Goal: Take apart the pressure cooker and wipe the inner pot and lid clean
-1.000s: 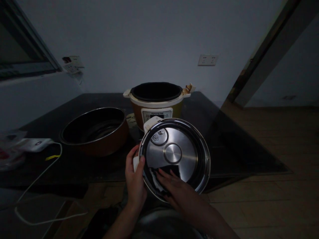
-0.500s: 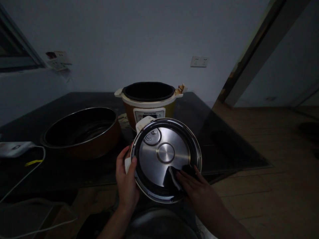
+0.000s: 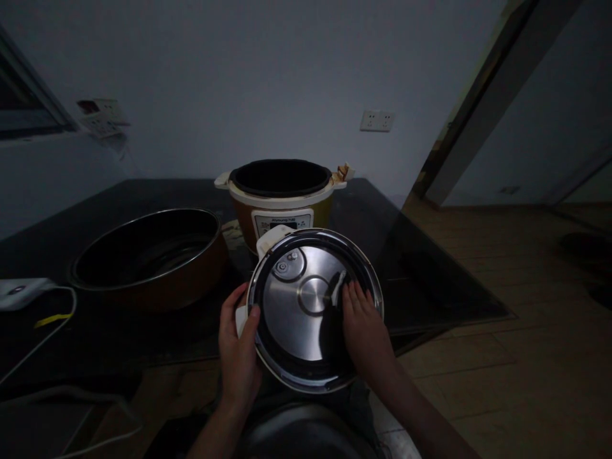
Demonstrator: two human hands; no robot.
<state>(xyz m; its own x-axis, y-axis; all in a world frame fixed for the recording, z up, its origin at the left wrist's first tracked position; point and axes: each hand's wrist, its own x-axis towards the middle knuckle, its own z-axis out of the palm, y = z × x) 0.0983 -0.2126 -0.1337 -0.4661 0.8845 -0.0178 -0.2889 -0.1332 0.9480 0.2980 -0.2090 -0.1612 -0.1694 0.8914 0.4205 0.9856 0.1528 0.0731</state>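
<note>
My left hand (image 3: 239, 347) is closed on the left edge of a round cooker lid (image 3: 289, 319), thumb on the rim. The lid is tilted toward me, showing its shiny steel inner face, dark sealing ring and small valve fittings. Against the right part of that face, my right hand (image 3: 367, 335) presses a dark cloth (image 3: 338, 288) with a pale edge, fingers laid together over it. Much of the cloth is hidden under the hand or lost in dark reflections. Just behind the lid stands the electric cooker body (image 3: 282, 203), uncovered, with a black interior.
A wide brown pot (image 3: 191, 280) with a dark inside stands on the black table (image 3: 425, 280) at the left. Beyond it lie a white power strip (image 3: 23, 293), its cord and a yellow strip (image 3: 52, 320). A wall with sockets (image 3: 377, 120) rises behind.
My right hand has moved upward across the lid with the cloth, from the lower right to the right side. My left hand keeps its hold on the lid.
</note>
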